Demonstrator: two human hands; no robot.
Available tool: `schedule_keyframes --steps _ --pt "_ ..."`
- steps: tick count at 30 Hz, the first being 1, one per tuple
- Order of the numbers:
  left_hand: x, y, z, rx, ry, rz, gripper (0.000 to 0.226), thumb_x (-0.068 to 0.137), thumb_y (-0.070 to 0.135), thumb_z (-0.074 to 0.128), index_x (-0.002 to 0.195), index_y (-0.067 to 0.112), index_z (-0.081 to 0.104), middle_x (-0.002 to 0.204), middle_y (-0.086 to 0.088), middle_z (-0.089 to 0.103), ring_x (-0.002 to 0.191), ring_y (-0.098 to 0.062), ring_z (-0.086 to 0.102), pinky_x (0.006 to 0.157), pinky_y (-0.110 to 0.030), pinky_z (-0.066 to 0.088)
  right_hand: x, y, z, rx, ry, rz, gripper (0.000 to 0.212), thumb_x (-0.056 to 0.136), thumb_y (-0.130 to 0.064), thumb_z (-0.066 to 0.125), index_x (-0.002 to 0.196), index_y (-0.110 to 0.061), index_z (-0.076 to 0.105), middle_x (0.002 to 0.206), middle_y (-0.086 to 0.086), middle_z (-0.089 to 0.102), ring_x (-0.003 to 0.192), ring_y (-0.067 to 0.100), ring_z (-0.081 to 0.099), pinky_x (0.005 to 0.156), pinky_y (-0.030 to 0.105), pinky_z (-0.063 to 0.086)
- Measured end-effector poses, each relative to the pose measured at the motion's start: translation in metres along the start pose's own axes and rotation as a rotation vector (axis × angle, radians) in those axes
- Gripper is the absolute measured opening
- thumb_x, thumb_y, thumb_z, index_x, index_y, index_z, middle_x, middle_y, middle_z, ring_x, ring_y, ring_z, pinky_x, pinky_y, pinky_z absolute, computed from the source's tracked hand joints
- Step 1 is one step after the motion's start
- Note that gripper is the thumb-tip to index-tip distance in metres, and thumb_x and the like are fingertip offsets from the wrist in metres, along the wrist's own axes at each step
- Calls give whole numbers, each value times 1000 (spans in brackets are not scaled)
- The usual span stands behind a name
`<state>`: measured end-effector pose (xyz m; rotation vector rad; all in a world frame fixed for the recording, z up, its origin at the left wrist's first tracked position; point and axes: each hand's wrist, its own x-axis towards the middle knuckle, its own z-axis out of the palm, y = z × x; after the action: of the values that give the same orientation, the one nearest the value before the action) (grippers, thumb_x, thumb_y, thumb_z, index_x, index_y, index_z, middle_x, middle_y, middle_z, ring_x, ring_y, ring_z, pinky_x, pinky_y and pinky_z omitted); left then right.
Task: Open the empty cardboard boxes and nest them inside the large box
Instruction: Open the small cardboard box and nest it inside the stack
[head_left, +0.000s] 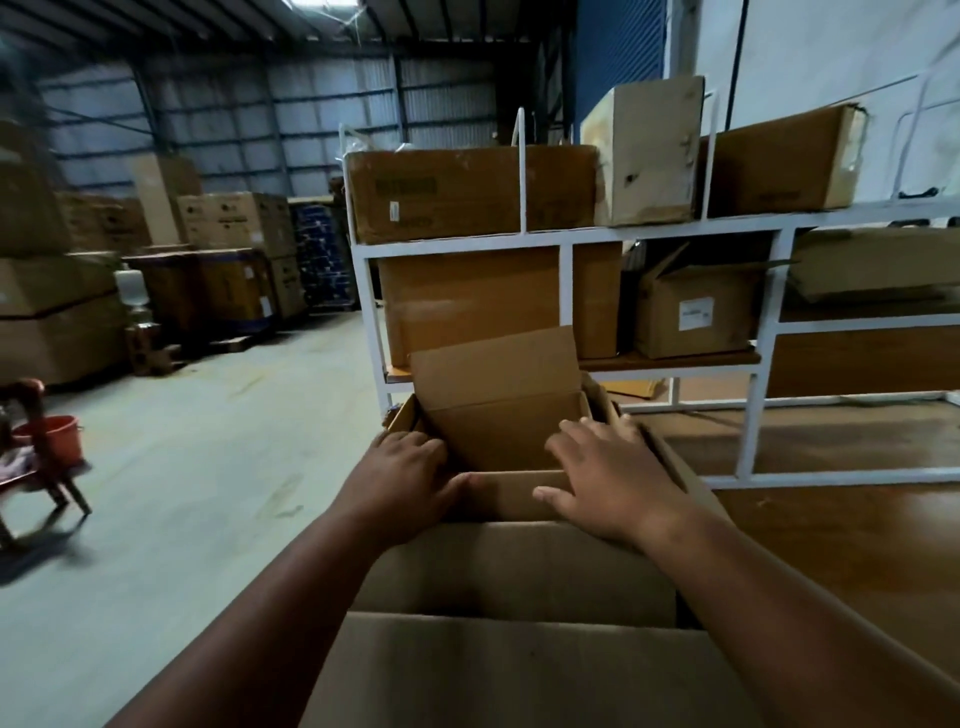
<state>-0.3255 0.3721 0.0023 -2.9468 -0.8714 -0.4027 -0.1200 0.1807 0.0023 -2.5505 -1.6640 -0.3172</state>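
Note:
A small open cardboard box (506, 431) sits low in the middle of the view, its far flap standing upright. It lies within the far end of a large open cardboard box (519, 670) that fills the bottom of the view. My left hand (405, 480) grips the small box's left wall, fingers curled over the edge. My right hand (605, 480) lies spread on its right side, thumb on the near wall and fingers reaching over the right flap. The small box's inside looks empty.
A white metal rack (569, 239) holding several cardboard boxes stands right behind. A brown wooden table surface (831, 519) lies to the right. Concrete floor (208, 467) stretches left, with a wooden chair (36, 467) and orange bucket (49, 431). Stacked cartons line the far left.

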Motion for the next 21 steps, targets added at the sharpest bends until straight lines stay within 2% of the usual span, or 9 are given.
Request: schedule_keyframes --steps 2,3,5,7,9,13,16,18,21 --pt "0 24 1 -37 -37 14 41 101 76 50 107 37 61 106 12 63 99 -11 60 81 -34 54 -1 -14 6 70 27 -52 59 107 -66 52 156 -34 46 160 -3 52 151 25 48 127 57 33" --pt "0 33 5 -11 -59 12 36 102 72 54 108 37 61 105 11 64 94 -10 60 76 -33 52 -1 -20 10 70 25 -56 52 108 -63 51 151 -33 49 149 -3 60 140 24 56 119 55 41" --pt "1 42 18 72 -4 14 30 105 64 54 113 36 62 104 10 66 90 -10 59 77 -34 46 -2 -26 19 32 68 -40 38 109 -60 48 136 -34 55 126 -5 68 117 23 65 104 53 47" --pt "-1 44 26 108 70 0 26 107 60 54 114 36 63 102 11 66 90 -10 59 83 -35 47 -3 -23 22 39 96 -22 28 110 -59 49 123 -35 58 109 -7 68 100 19 65 92 48 51" --pt "-1 44 29 66 74 0 26 106 61 56 110 36 66 99 13 67 87 -9 61 83 -33 53 -2 -17 15 102 5 -6 25 108 -60 53 112 -37 60 96 -9 64 86 13 62 78 42 53" --pt "2 41 26 -12 10 -63 32 100 65 65 93 34 68 89 14 67 80 -7 61 66 -31 53 15 -10 -7 183 -275 24 29 104 -62 61 105 -34 70 96 -7 70 88 14 66 77 39 56" --pt "11 37 20 -73 -79 -109 36 96 67 70 91 31 72 88 12 67 81 -9 63 65 -32 54 26 -10 -15 246 -360 49 32 104 -61 63 100 -31 73 97 -3 73 89 18 69 74 39 55" --pt "15 36 18 -85 -102 -94 34 97 65 70 91 31 72 89 11 68 83 -9 64 71 -35 59 23 -11 -10 196 -301 36 33 104 -64 60 101 -32 71 96 -5 71 88 17 68 75 40 56" --pt "8 36 21 -72 -65 -59 32 99 65 66 90 34 67 91 13 68 85 -9 65 80 -41 61 5 -17 12 89 -59 17 36 105 -67 54 117 -34 64 105 -8 69 96 19 67 86 45 56"
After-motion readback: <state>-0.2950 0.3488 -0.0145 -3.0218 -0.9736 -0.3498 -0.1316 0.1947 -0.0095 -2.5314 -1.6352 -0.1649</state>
